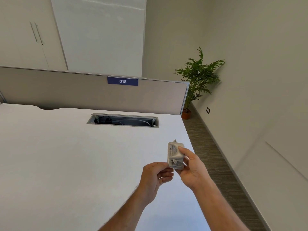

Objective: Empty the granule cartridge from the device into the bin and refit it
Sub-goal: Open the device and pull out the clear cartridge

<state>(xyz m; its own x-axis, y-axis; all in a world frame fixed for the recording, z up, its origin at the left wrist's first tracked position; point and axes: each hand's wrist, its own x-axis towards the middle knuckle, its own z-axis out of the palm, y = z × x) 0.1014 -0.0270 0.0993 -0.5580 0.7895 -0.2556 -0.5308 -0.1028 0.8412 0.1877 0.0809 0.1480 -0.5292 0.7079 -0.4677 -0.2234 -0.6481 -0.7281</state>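
Observation:
A small grey plastic device with a slotted face and a clip-like part is held upright above the right side of the white desk. My right hand grips it from the right, thumb on its front. My left hand pinches its lower left corner with thumb and fingers. I cannot tell the granule cartridge apart from the device. No bin is in view.
An open cable tray slot with wires sits at the back of the desk. A grey partition carries a blue "018" label. A potted plant stands in the corner on the carpet to the right.

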